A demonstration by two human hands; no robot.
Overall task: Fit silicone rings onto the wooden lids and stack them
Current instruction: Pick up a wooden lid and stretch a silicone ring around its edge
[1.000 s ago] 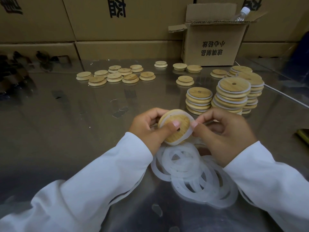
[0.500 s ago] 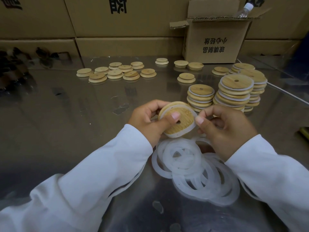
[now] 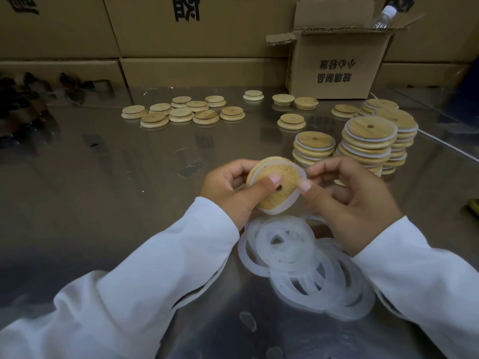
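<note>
Head view shows us our left hand [image 3: 228,189] gripping the wooden lid [image 3: 273,200] above the near pile of loose rings [image 3: 305,270] while our right hand [image 3: 348,203] pinches its silicone ring [image 3: 286,206] at the right edge, where, we judge, uneven stretching could let the ring pop off.

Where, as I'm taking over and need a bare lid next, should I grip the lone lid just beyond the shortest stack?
I'd come from above and pinch the lone lid across its raised narrower step, thumb opposite fingers. It lies flat with its wide flange down on the table, so the flange edge hugs the surface while the step stands proud, and no neighbour touches it.
</note>
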